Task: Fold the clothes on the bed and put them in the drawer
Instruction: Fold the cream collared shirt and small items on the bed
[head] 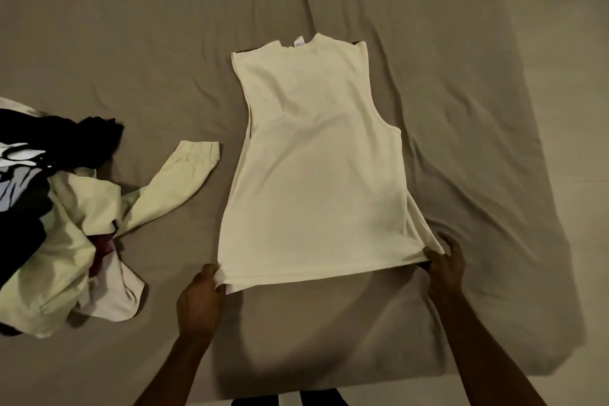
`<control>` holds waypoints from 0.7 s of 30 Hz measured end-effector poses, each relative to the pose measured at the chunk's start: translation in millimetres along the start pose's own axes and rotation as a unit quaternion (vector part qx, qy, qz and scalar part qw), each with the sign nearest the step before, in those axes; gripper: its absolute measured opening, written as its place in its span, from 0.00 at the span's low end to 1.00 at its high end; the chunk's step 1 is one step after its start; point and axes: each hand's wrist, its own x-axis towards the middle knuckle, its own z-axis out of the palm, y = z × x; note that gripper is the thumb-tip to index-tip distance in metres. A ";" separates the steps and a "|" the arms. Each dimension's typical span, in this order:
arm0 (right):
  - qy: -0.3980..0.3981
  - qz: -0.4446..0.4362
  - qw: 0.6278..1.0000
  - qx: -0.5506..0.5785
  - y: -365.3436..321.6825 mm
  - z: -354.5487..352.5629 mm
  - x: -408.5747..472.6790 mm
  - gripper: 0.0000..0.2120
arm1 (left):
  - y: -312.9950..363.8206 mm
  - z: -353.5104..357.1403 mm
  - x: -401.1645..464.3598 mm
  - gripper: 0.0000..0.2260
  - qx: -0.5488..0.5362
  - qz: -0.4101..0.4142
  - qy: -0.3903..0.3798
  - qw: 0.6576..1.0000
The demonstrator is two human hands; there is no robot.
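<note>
A cream sleeveless top (313,158) lies spread flat on the bed (164,26), neck and label toward the far side, hem toward me. My left hand (201,300) pinches the hem's left corner. My right hand (445,264) grips the hem's right corner, where the cloth is bunched and lifted slightly off the sheet. Both forearms reach in from the bottom of the view.
A heap of unfolded clothes (56,224) lies at the left: a pale green long-sleeved garment (158,194) with one sleeve stretched toward the top, a black printed garment (26,158) and something dark red. The bed's near edge (362,389) and right edge (553,208) are close.
</note>
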 end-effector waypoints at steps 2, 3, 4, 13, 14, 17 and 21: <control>-0.043 -0.036 0.998 -0.035 8.2 -12.3 -5.1 0.28 | -13.1 6.5 -2.7 0.14 0.013 -0.002 -0.011 1.000; -0.061 -0.047 0.996 -0.048 12.3 -16.1 -7.2 0.27 | -18.4 10.8 -5.9 0.13 -0.028 -0.017 -0.002 0.999; -0.078 -0.054 0.993 -0.063 15.8 -17.8 -7.7 0.24 | -22.0 14.9 -7.6 0.12 -0.116 -0.040 0.005 0.992; -0.090 -0.049 0.995 -0.003 21.9 -8.3 -15.2 0.18 | 4.9 17.3 -1.4 0.19 -0.535 -0.153 -0.016 0.831; -0.088 -0.047 0.995 -0.007 21.7 -8.8 -13.6 0.19 | 3.1 18.7 1.0 0.17 -0.516 -0.159 0.003 0.842; -0.090 -0.065 0.993 -0.048 19.5 -12.8 -11.4 0.23 | 3.7 13.2 3.4 0.13 -0.446 -0.154 0.073 0.879; -0.071 -0.105 0.988 -0.082 19.3 -15.0 -10.5 0.19 | -3.8 6.2 6.2 0.12 -0.402 -0.148 0.121 0.895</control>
